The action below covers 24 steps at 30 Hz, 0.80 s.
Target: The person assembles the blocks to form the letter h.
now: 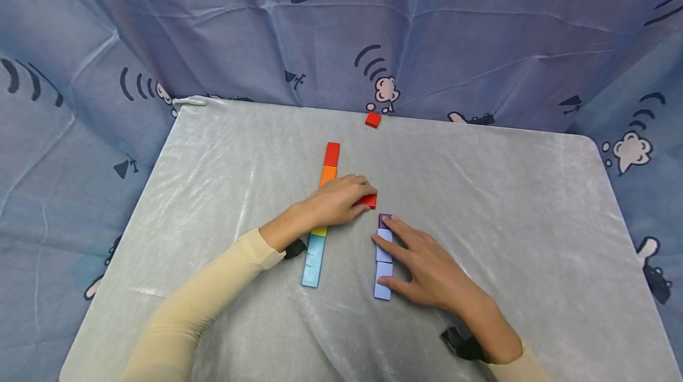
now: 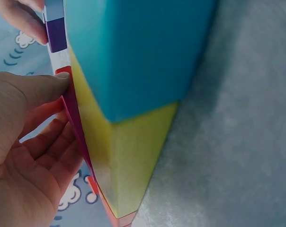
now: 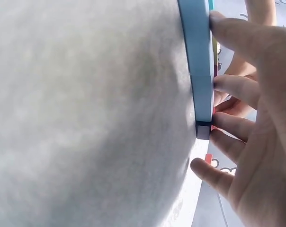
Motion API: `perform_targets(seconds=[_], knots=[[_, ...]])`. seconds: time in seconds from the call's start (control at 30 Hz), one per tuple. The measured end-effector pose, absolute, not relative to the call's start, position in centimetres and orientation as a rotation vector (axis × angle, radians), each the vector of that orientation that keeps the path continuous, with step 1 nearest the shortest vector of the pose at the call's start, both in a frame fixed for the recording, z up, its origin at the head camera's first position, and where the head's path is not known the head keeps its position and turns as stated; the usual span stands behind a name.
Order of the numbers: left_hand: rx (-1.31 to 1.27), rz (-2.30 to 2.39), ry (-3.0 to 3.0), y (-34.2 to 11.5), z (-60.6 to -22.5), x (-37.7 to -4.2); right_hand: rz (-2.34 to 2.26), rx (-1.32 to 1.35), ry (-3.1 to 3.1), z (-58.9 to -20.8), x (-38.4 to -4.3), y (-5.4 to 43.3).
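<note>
My left hand (image 1: 335, 200) reaches across a line of coloured blocks and pinches a red block (image 1: 369, 200) between thumb and fingers. In the left wrist view, the thumb lies on the red block's end (image 2: 63, 72). My right hand (image 1: 429, 272) rests its spread fingertips on a shorter line: a dark purple block (image 1: 382, 223) at the far end and two lavender blocks (image 1: 383, 280) behind it. Under my left forearm runs the longer line, with a red block (image 1: 332, 154), an orange block (image 1: 328, 174), a yellow block (image 1: 319, 231) and a light blue block (image 1: 313, 260); its middle is hidden.
A small red block (image 1: 373, 120) lies alone at the table's far edge. Grey velvety cloth covers the table (image 1: 507, 210). A blue patterned curtain (image 1: 331, 32) hangs behind it and at both sides. Dark straps (image 1: 461, 345) show at the wrists.
</note>
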<state>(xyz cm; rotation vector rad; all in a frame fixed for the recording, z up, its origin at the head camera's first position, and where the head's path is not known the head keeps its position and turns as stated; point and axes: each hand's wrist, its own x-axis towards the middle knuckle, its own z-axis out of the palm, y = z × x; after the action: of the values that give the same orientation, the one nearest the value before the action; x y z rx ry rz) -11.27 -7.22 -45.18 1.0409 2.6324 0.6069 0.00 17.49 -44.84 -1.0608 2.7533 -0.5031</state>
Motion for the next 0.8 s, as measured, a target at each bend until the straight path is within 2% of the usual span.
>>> perform_targets(seconds=[0.8], knots=[[1.051, 0.592, 2.633, -7.06, -45.04, -11.21, -0.486, -1.032, 2.776, -44.88, 0.58, 17.55]])
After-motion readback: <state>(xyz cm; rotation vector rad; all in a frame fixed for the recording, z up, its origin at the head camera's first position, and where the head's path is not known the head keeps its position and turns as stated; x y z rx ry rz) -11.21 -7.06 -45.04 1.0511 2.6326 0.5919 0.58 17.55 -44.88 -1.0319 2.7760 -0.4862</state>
